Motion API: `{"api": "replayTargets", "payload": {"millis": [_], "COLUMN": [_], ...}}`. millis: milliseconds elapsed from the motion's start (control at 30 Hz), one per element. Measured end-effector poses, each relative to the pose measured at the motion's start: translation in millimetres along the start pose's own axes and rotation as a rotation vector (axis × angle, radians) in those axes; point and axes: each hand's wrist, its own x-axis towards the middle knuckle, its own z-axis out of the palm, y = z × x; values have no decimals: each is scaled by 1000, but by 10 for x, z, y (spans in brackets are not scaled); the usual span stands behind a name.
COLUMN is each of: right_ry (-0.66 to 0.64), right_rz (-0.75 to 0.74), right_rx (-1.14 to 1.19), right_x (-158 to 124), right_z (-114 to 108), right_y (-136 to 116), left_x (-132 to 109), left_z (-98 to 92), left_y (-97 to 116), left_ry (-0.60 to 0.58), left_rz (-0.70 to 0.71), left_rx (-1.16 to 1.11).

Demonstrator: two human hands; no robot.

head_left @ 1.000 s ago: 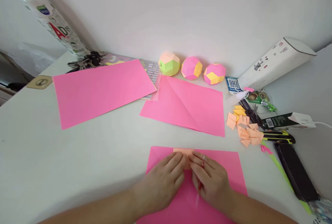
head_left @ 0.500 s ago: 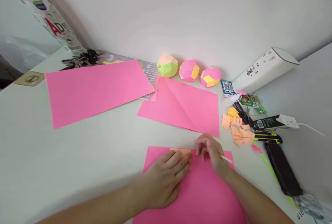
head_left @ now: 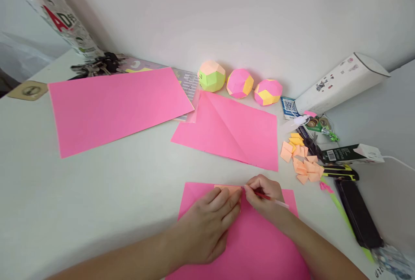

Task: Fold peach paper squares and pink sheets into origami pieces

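My left hand [head_left: 207,224] lies flat with fingers stretched out. It presses a small peach paper piece [head_left: 223,188] against the top edge of a large pink sheet [head_left: 259,241]. My right hand [head_left: 264,193] is closed in a writing grip on a slim pen [head_left: 264,195], reddish toward the tip and whitish at the back end. The pen's point is by the right edge of the peach piece, near the sheet's top edge; fingers hide the tip itself. Most of the peach piece is covered by my left hand.
Behind lie another pink sheet [head_left: 240,128] and a pink rectangle [head_left: 119,111]. Folded paper balls [head_left: 240,83] line the wall. At right are small folded papers [head_left: 304,165], a utility knife [head_left: 340,172], a black case [head_left: 358,213], a carton [head_left: 353,154] and a white tube [head_left: 340,83].
My right hand has turned and closed into a writing grip, bringing the pen down to the edge of the peach piece. My left hand stays pressed in place. The view has shifted slightly.
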Motion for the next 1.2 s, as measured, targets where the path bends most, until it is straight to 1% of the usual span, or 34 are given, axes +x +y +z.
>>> {"api": "replayTargets", "payload": {"millis": [267,533,733,867,1067,1200], "right_ry": [6,-8,-17,1,-15,-4], "right_rz": [9,13,-20,-32,-36,-45], "right_rx": [-13,-9,-58,-83,-77,-71], "right_x": [-10,0,4,2,-6,1], "right_z": [19,19,20,25,20,21], "right_y": [23,23,29,49,55,60], "left_x": [-4,8,11,10,1,-7], "left_z": [20,-50,-43,-52,-39,-23], "left_y": [5,-7,-5,0,-1,-1], "left_ry": [0,-20,-26,-38,-36,-37], "left_rz": [-5,13,11,10,4,4], "left_rx": [-16,8,19,7,-1,-4]}}
